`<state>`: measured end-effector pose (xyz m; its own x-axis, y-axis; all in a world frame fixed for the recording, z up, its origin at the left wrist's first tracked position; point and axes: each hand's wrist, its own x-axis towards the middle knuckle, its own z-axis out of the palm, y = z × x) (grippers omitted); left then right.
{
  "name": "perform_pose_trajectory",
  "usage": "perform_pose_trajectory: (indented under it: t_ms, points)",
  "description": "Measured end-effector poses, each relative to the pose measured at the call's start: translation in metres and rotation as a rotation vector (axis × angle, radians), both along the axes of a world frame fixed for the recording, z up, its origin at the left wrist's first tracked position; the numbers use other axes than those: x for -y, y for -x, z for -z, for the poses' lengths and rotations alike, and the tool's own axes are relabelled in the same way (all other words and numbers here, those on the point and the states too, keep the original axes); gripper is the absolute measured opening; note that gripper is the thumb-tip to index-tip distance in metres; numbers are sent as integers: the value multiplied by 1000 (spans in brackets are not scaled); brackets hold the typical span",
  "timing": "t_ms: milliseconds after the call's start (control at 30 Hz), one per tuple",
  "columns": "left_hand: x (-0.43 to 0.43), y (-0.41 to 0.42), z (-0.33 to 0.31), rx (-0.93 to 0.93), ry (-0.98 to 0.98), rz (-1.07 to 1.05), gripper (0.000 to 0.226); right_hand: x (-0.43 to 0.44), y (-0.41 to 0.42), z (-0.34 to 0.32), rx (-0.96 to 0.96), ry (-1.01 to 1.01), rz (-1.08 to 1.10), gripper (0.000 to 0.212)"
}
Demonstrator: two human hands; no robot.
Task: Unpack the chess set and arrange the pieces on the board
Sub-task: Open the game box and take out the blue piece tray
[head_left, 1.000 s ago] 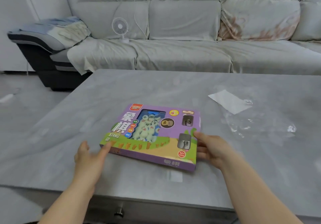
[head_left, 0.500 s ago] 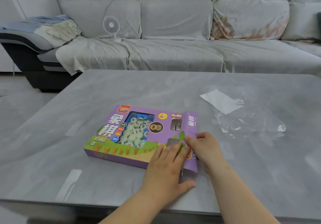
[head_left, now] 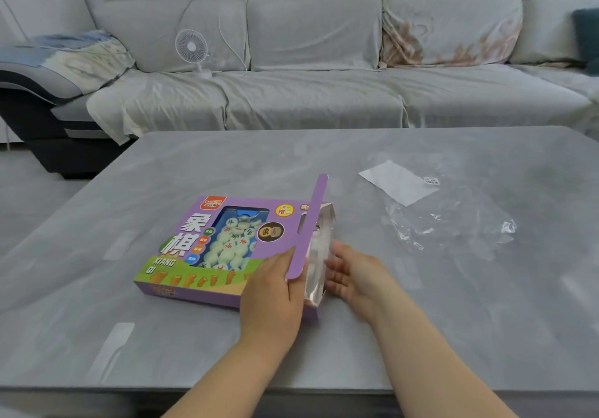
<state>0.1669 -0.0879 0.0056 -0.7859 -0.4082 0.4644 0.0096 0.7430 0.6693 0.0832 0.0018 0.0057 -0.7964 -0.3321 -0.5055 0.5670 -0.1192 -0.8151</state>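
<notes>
A purple chess set box [head_left: 201, 249] lies flat on the grey table [head_left: 227, 164]. Through its clear window several pale round pieces [head_left: 230, 245] show. The box's right end flap [head_left: 311, 226] stands raised, and a clear plastic inner tray [head_left: 321, 255] shows in the opening. My left hand [head_left: 275, 291] rests on the box's near right corner, its fingers against the flap. To the right of the opening, my right hand [head_left: 353, 271] has its fingers at the plastic tray; how firmly they hold it I cannot tell.
A white paper slip [head_left: 398, 182] and a crumpled clear plastic wrap [head_left: 453, 223] lie on the table to the right. Beyond the table stands a grey sofa [head_left: 308, 93] with a small white fan [head_left: 191, 47] on its seat.
The end flap has been lifted from shut to upright, exposing the plastic tray. My left hand slid up to the flap; my right hand moved to the opening.
</notes>
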Motion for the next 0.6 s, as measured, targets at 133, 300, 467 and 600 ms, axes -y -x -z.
perform_pose_trajectory:
  t_ms: [133, 300, 467, 600]
  points:
    - [2, -2, 9, 15, 96, -26, 21, 6, -1, 6, -175, -155, -95, 29]
    - [14, -2, 14, 35, 67, -109, 32, -2, 6, 5, -148, -173, 15, 19]
    - [19, 2, 16, -10, 89, -97, 32, -29, 17, 0, -160, -286, -10, 7]
    - [22, 2, 20, 25, 135, -78, 27, -56, 22, -3, -168, -326, 16, 9]
